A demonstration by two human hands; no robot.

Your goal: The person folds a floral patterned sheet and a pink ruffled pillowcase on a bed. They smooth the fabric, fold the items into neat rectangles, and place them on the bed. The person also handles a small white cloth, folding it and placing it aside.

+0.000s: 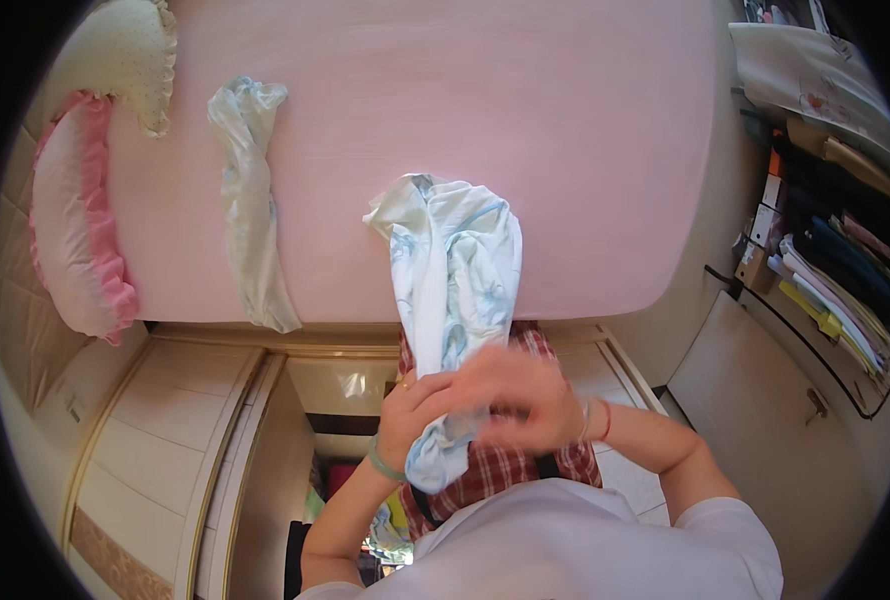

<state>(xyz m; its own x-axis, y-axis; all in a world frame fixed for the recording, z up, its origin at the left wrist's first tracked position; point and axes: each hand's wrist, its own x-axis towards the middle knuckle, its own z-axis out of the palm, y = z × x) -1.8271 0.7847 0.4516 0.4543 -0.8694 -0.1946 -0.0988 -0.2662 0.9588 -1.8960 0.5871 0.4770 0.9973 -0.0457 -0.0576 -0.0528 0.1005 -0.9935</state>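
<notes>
A soft white cloth with pale-blue patches [455, 265] lies bunched over the near edge of the pink-sheeted bed [585, 130] and hangs down toward my body. I cannot tell from its folds whether it is a garment or bedding. My left hand [412, 418], with a green bangle at the wrist, is closed on its lower part. A loose end of the cloth droops below that hand. My right hand [530, 397] is beside it over the cloth, smeared by motion, so its grip is unclear.
A similar long, twisted cloth [250, 200] lies on the bed to the left. A ruffled pink pillow [80, 225] and a cream pillow [120, 55] are at the far left. Sliding-door cabinets [155, 440] stand below. Folded clothes [835, 270] fill a rack at right.
</notes>
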